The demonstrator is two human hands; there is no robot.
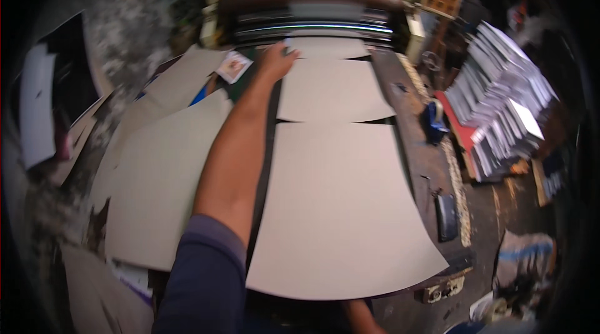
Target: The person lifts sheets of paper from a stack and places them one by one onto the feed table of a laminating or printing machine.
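My left hand (pixel 279 59) is stretched far forward, its fingers lying on the near left corner of a grey board sheet (pixel 328 47) that runs into the rollers of a machine (pixel 306 14). Behind that sheet, closer to me, lie a second grey sheet (pixel 334 91) and a large third one (pixel 340 215) on the feed table. The hand looks flat on the sheet rather than gripping it, though it is blurred. Of my right arm only a bit of forearm (pixel 359 318) shows under the big sheet's front edge; the hand itself is hidden.
More grey sheets (pixel 159 177) are piled on the left. A small printed card (pixel 234 66) lies near the machine's left end. On the right side rail sit a blue object (pixel 432 120) and a dark flat tool (pixel 446 216). Stacks of printed boards (pixel 500 102) stand at right.
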